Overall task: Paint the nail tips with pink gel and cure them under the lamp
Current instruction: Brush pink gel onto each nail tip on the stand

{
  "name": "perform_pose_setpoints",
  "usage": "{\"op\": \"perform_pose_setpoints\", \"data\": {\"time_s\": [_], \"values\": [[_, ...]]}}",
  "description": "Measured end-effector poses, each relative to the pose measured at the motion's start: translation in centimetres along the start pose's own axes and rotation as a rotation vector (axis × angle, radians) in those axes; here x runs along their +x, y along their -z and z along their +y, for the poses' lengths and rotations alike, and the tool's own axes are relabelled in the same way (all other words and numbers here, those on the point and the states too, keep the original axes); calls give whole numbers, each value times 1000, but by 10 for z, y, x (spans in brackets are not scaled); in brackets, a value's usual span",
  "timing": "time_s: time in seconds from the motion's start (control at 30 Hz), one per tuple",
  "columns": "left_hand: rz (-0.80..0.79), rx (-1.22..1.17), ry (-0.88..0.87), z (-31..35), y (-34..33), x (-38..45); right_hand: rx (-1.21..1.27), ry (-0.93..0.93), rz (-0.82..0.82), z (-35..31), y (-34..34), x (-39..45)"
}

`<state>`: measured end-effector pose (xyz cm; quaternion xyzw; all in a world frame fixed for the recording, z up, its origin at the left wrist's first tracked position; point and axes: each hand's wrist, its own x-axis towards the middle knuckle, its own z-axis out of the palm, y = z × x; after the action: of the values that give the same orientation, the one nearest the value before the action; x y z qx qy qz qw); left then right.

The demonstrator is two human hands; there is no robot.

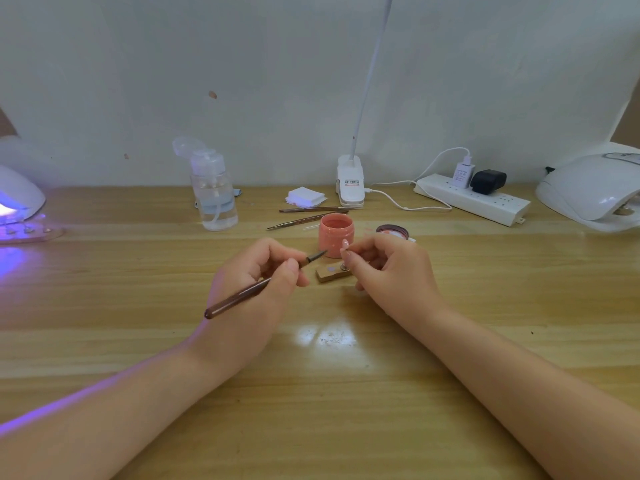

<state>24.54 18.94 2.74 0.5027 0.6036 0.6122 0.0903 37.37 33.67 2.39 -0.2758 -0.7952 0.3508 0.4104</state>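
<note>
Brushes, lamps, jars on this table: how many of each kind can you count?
Brushes: 3, one held, two lying behind the jar
Curing lamps: 2, left lit, right
Desk lamp: 1
Pink jar: 1
Pump bottle: 1
Power strip: 1
Total: 9

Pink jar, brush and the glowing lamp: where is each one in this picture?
Pink jar [335, 237]: head view, on the front wall of the jar.
Brush [242, 295]: head view, on the handle, below the left hand's fingers.
Lamp [20, 199]: head view, far left, on its white dome above the purple light.
</note>
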Motion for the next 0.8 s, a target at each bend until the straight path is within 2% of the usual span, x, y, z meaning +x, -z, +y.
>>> {"op": "perform_pose_setpoints", "data": {"time_s": [0.1,0.27,0.47,0.6,0.7,0.8], "values": [[49,-61,98,-6,-1,7,-21,18,0,-1,-1,0],[48,-361,316,-12,-15,30,-29,28,-31,1,-3,0],[4,-456,373,-14,-25,35,-86,14,-63,5,-6,1],[-6,-400,327,-9,-24,30,-113,18,-54,7,-5,0],[-16,-170,138,-3,-19,21,-91,13,-31,7,-4,0],[-41,-68,13,5,-12,10,-65,19,5,4,-2,0]]}}
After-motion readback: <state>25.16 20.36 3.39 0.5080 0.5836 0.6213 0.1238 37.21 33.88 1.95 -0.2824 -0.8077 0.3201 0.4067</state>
